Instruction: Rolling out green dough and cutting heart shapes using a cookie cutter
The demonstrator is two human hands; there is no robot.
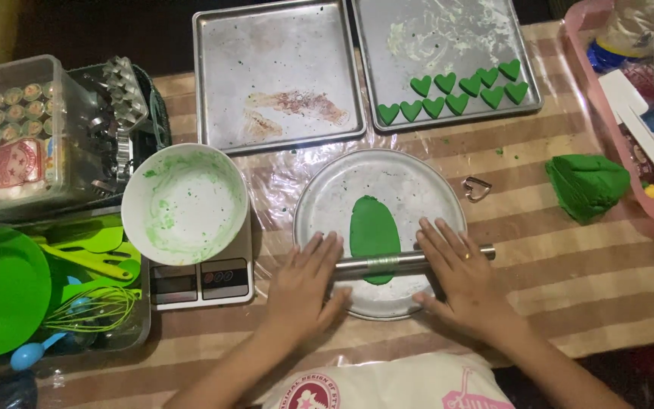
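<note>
A flattened oval of green dough [373, 227] lies on a round metal plate [410, 189]. A metal rolling pin [387, 263] lies across the near end of the dough. My left hand [304, 284] presses flat on the pin's left end, fingers together. My right hand [459, 276] rests flat on its right end, fingers spread, a ring on one finger. Several green heart-shaped dough pieces [456, 91] sit in two rows on the right baking tray [448, 30].
A lump of green dough [586, 185] and a heart cutter [477, 188] lie right of the plate. A bare baking tray [278, 72] is behind. A dough-smeared white bowl [185, 204] sits on a scale [202, 282]. Green utensils [77, 288] and boxes crowd the left.
</note>
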